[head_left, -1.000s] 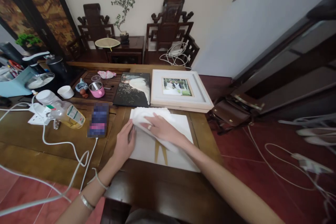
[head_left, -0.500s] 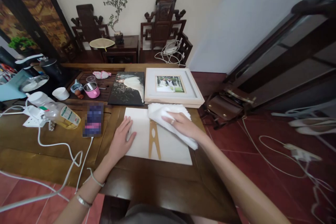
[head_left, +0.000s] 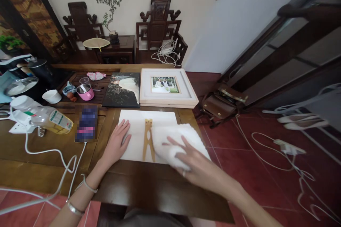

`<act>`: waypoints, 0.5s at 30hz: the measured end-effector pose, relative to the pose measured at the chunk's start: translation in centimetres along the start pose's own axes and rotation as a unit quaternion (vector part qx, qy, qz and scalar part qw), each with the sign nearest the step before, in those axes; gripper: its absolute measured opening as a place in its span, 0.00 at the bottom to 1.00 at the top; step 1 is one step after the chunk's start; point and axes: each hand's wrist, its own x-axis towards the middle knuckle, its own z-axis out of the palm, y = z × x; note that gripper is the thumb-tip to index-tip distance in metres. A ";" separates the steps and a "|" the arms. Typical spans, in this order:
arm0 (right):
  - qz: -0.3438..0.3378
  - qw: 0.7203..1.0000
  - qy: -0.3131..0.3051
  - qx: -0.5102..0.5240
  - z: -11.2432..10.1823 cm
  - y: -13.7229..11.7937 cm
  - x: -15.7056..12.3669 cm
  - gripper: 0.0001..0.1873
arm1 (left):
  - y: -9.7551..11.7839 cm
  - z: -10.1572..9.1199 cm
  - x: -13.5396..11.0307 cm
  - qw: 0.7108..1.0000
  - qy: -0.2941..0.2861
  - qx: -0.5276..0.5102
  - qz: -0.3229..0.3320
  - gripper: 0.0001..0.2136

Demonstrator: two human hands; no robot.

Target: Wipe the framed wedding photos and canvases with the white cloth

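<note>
A white panel (head_left: 133,150) lies flat on the wooden table, with a yellowish A-shaped stand piece (head_left: 148,141) down its middle. My left hand (head_left: 117,142) rests on the panel's left edge, fingers stretched out. Over the panel's right side, my right hand (head_left: 185,158) grips a white cloth (head_left: 191,136), which it presses down and bunches near the lower right. The cloth covers that part of the panel. Behind the panel lie a dark photo print (head_left: 123,90) and a pale framed wedding photo (head_left: 166,85).
To the left are a phone (head_left: 86,123) with its cable, a tipped bottle of yellow liquid (head_left: 50,117), a power strip (head_left: 20,124), a white cup (head_left: 52,96) and a pink cup (head_left: 85,92). Carved chairs (head_left: 160,21) stand behind the table. A brown bag (head_left: 217,106) is at the right.
My right hand has drawn the cloth down the panel's right side toward me, uncovering the top of the stand piece. My left hand stays on the left edge. The view has turned slightly right.
</note>
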 end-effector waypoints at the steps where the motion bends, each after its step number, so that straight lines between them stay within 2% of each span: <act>1: 0.007 1.000 0.009 -0.008 -0.3 1.1 1.2 0.11 | 0.0 0.0 0.0 1.000 0.000 -0.001 0.000 0.22; 5: 0.017 0.999 0.039 -0.030 -1.4 5.0 6.0 0.13 | 0.0 -0.2 0.1 1.000 -0.002 -0.006 -0.004 0.21; 8: 0.013 0.997 0.057 -0.052 -1.1 5.8 7.6 0.16 | 0.1 -0.2 0.2 1.000 0.003 -0.014 -0.005 0.21; 11: 0.013 0.996 0.048 -0.069 0.0 4.2 6.3 0.20 | 0.1 -0.2 0.1 1.000 0.006 -0.019 -0.006 0.21; 15: 0.000 0.999 -0.017 -0.032 -0.1 0.9 1.2 0.25 | 0.1 -0.2 0.1 1.000 0.008 -0.025 -0.006 0.21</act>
